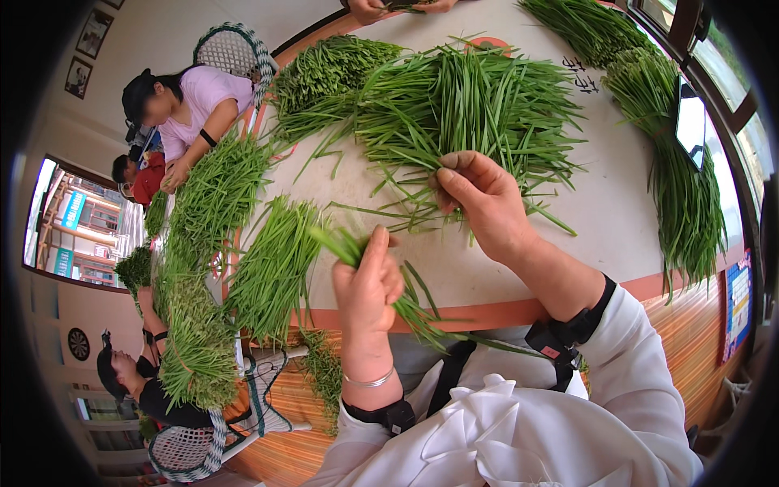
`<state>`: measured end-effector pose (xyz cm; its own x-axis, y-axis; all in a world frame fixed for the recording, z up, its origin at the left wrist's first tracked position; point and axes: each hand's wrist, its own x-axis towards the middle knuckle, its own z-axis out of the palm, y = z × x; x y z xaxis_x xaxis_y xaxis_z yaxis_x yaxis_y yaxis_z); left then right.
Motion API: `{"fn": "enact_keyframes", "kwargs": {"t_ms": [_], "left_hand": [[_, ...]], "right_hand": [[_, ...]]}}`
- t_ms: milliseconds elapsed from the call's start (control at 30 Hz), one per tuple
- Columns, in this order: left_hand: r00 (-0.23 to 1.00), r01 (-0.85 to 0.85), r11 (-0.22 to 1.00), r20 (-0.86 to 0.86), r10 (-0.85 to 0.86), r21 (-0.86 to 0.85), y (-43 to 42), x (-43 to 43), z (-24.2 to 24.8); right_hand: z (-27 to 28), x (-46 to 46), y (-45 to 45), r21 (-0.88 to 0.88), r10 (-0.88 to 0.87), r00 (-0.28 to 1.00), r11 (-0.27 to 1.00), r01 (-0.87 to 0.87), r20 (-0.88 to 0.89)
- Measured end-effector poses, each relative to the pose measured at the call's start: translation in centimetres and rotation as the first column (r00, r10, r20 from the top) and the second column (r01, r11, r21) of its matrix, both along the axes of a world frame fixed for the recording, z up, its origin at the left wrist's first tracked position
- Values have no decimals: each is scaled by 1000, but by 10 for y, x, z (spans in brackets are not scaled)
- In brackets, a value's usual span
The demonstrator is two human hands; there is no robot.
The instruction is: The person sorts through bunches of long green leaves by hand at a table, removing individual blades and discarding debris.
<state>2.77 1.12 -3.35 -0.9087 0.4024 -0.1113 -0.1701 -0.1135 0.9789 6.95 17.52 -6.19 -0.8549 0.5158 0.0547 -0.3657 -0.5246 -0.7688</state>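
My left hand (371, 280) is closed around a small bunch of garlic chives (423, 322). Their upper ends show blurred above the thumb, and the long leaves trail below the fist over the table's near edge. Thumb and fingertips together, my right hand (490, 204) pinches what looks like a chive leaf at the near side of a large heap of garlic chives (487, 109). Loose leaves are scattered on the white tabletop (389, 255) between the heap and me. To the left of my left hand lies another pile of chives (274, 268).
Bundled chives (657, 109) and a smartphone (691, 125) line the right side. A dense stack of chives (335, 67) is at the far left. Two people (204, 94) (137, 389) work along the left beside more chives (204, 201). Another person's hands (368, 9) show at the far edge.
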Motion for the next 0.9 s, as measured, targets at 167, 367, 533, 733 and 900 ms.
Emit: {"fn": "enact_keyframes", "kwargs": {"t_ms": [167, 367, 533, 733, 900], "left_hand": [[782, 253, 926, 505, -366, 281, 13, -10, -11], [942, -7, 987, 332, -47, 160, 6, -14, -9], [981, 93, 961, 140, -132, 259, -11, -24, -10], [986, 158, 941, -4, -165, 300, -23, -25, -11], [984, 137, 940, -148, -95, 311, -20, -25, -14]], "right_hand": [[6, 12, 0, 86, 206, 978, 976, -202, -36], [9, 20, 1, 338, 535, 832, 763, -551, 148], [5, 21, -1, 485, 550, 782, 620, -617, 293], [6, 19, -2, 479, 532, 789, 630, -611, 307], [12, 19, -1, 438, 514, 788, 655, -616, 340]]}}
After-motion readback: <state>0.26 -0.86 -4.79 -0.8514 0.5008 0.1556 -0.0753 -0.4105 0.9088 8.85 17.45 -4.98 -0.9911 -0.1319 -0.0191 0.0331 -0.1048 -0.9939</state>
